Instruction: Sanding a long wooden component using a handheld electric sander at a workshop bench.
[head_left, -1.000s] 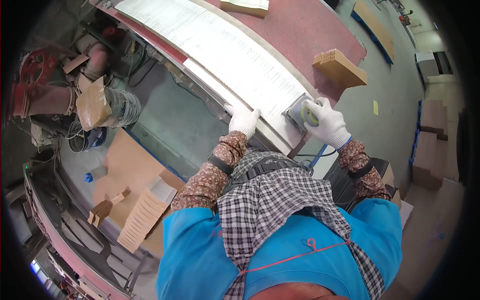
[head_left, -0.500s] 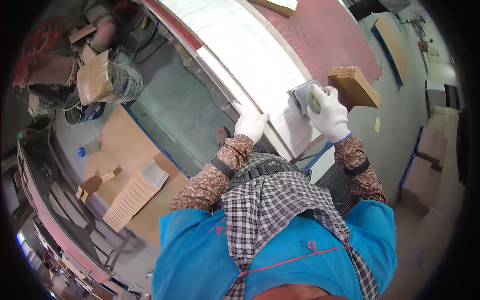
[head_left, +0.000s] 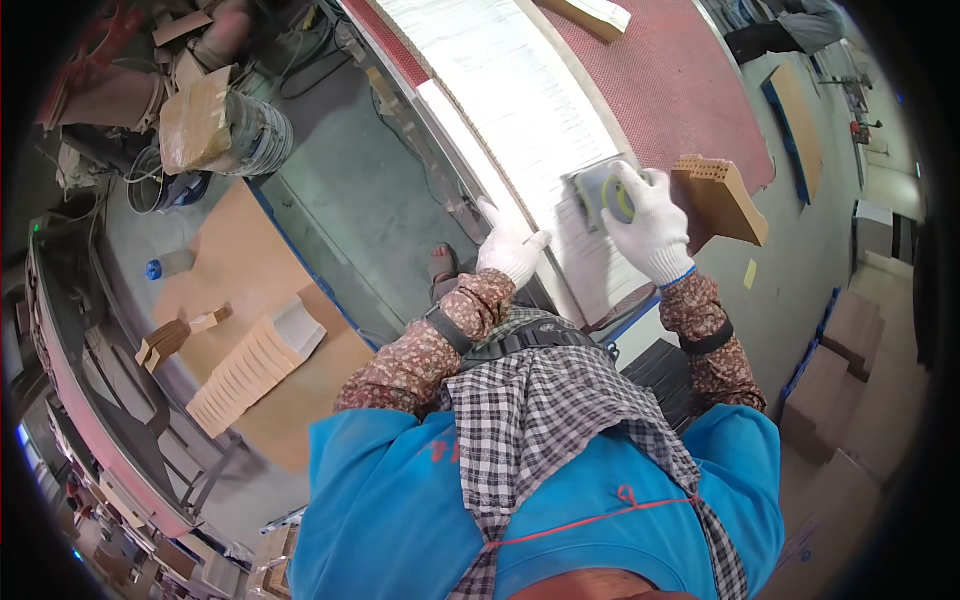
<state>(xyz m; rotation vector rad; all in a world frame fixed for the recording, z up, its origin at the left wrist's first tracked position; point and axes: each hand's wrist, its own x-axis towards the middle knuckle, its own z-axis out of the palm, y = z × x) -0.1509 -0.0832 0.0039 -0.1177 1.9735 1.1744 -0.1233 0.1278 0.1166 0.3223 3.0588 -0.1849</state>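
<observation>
My right hand (head_left: 652, 230), in a white knit glove, is closed over a grey and yellow-green hand sander (head_left: 598, 192). The sander sits on the near part of a long row of white-topped, thin pieces (head_left: 510, 85), which runs away along the table with fine cross lines on its surface. My left hand (head_left: 511, 254), also gloved, rests at the left edge strip (head_left: 468, 140) beside the row. Its thumb and forefinger are spread apart; the other fingers are partly hidden. Nothing shows in that hand.
A stack of brown curved pieces (head_left: 715, 198) stands on the red mesh tabletop (head_left: 680, 90), right of the sander. Another brown piece (head_left: 592, 14) lies farther off. To the left, a brown board (head_left: 235, 262) carries a row of curved pieces (head_left: 255, 370) and a blue-capped bottle (head_left: 172, 264).
My right hand and the sander have shifted slightly left over the white surface. My left hand stays at the edge strip. The whole view has tilted a little.
</observation>
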